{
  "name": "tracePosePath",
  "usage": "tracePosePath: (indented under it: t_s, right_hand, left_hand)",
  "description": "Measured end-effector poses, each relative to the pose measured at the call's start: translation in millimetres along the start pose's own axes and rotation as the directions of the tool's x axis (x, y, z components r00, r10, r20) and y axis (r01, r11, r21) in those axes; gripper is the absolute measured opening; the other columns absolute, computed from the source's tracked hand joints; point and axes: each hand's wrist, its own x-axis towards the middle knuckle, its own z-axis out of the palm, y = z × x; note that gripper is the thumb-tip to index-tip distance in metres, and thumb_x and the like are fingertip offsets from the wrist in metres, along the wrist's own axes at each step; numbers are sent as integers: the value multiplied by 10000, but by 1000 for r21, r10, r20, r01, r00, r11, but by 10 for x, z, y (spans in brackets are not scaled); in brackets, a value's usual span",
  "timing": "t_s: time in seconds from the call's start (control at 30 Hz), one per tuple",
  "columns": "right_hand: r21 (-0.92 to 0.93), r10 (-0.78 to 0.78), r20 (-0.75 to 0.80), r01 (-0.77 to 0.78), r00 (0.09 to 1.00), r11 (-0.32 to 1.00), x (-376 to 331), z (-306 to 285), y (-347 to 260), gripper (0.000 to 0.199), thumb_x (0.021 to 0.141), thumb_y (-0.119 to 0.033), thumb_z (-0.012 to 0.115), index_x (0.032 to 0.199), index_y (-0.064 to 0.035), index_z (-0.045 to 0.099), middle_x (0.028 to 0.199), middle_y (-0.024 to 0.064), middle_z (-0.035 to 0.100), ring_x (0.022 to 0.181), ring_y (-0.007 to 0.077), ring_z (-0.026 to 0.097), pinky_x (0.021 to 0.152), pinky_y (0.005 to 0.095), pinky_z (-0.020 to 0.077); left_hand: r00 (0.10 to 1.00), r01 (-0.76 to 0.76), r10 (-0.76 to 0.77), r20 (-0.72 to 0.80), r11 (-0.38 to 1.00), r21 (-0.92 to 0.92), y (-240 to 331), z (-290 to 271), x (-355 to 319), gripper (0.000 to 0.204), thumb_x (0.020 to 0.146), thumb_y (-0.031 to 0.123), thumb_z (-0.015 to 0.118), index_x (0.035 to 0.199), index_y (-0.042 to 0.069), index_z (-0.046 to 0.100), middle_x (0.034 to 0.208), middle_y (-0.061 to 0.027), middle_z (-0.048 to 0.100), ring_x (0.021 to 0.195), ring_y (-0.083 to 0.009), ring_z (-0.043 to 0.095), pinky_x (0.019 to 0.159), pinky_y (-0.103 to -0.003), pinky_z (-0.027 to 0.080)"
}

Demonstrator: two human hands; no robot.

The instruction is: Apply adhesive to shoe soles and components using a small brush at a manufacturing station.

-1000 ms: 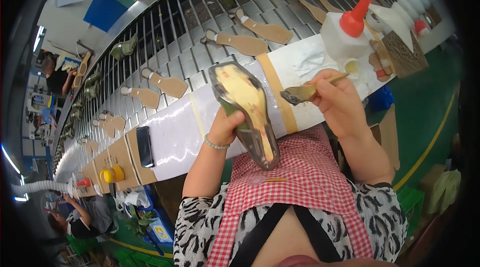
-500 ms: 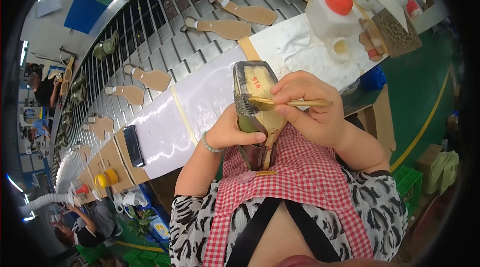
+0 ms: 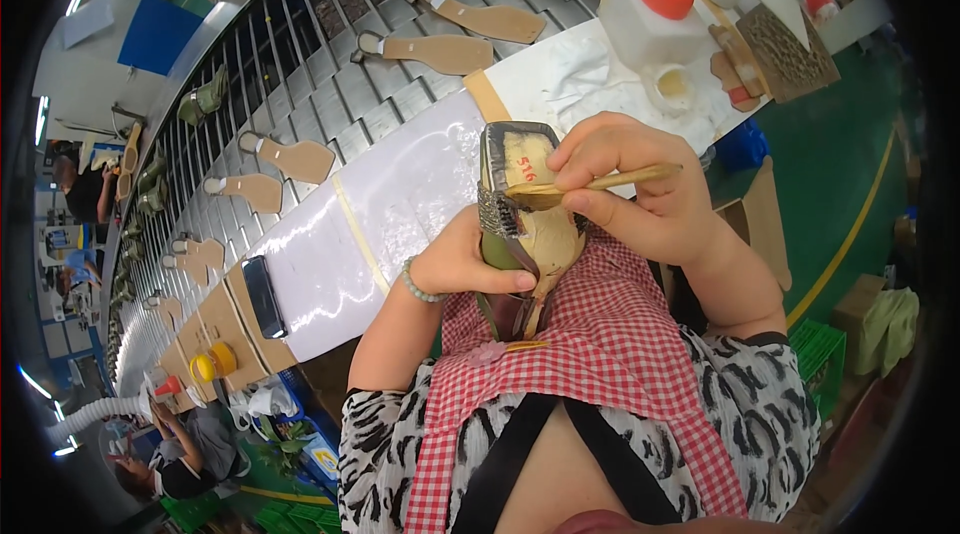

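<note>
Head cam: left hand (image 3: 462, 259) gripping shoe (image 3: 550, 239) by table's (image 3: 400, 194) near edge, heel bodyward; right hand (image 3: 655, 196) pinching brush (image 3: 625, 177) crosswise, bristles (image 3: 499, 215) at shoe's left rim.

L hand (image 3: 462, 259) gripping, R hand (image 3: 635, 184) pinching, close tog.

Shoe (image 3: 554, 240): green upper, pale underside with dark border and red marking; held up, bottom showing, broad end farthest from wearer | Brush (image 3: 535, 195): slim wooden handle pointing right, dark bristles at shoe's left edge, near broad end
</note>
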Motion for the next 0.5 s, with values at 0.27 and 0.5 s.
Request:
tracePosePath:
  t_s: [0.27,0.5]
  right_hand:
    - [112,18,128,-32,992,993,-57,-44,7,105,749,-1,696,835,-12,638,884,130,633,871,223,617,761,288,467]
    - [-82,-54,21,55,998,995,-25,8,-67,90,753,-13,701,820,-16,641,868,120,636,876,224,619,757,292,469]
  left_hand:
    - [999,35,-34,10,999,-26,20,28,-7,708,660,189,827,1249,-30,502,1161,-77,587,1062,-155,536,926,-304,435]
    - [1000,10,-10,-2,999,-45,5,32,-33,705,662,186,826,1253,-26,506,1147,-74,594,1043,-154,544,926,-305,438]
